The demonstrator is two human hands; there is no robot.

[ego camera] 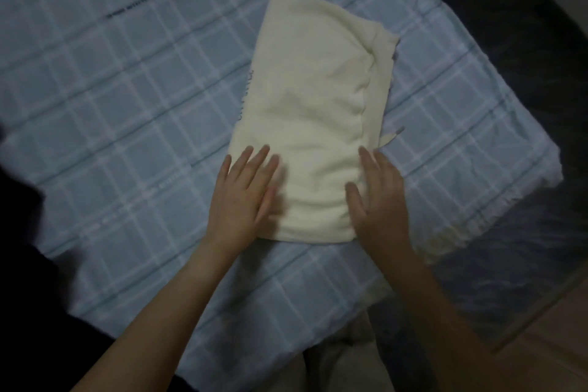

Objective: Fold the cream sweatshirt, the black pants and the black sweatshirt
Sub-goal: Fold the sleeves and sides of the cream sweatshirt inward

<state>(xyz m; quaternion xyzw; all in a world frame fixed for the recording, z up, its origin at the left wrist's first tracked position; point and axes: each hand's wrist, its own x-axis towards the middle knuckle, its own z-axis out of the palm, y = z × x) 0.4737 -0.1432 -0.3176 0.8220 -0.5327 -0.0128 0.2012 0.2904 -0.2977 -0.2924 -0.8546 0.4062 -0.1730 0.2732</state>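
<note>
Both hands, left hand (245, 191) and right hand (378, 194), lie flat with fingers spread on the cream sweatshirt (318, 111), folded mid-frame on the bed (127, 105); press evenly outward, smoothing creases before the next fold.

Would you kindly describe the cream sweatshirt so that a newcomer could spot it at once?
Find the blue plaid bedspread that fills the view. The cream sweatshirt lies right of its middle, folded into a long panel, with both hands flat on its near end. It is the only pale, plain cloth there.
</note>
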